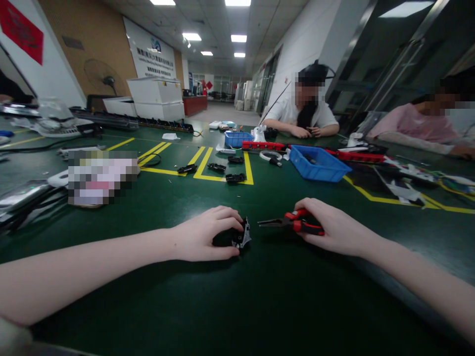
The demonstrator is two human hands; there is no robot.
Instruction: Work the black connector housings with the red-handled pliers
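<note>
My left hand (210, 233) is closed around a small black part with a silvery, jagged end (243, 236), low over the green table. Fingers cover much of that part, so its exact kind cannot be made out. In my right hand (334, 225) is a pair of needle-nose pliers (291, 223) with red and black handles. The jaws point left toward the black part, and a short gap separates the two. Farther up the table lie several small black parts, one of them (236, 178) inside a yellow tape outline.
A blue bin (319, 163) stands beyond my right hand, and a smaller blue tray (238, 138) is farther back. Red strips (263, 145) lie between them. Cables and a blurred pinkish object (104, 180) are at left. Two people sit across the table at right.
</note>
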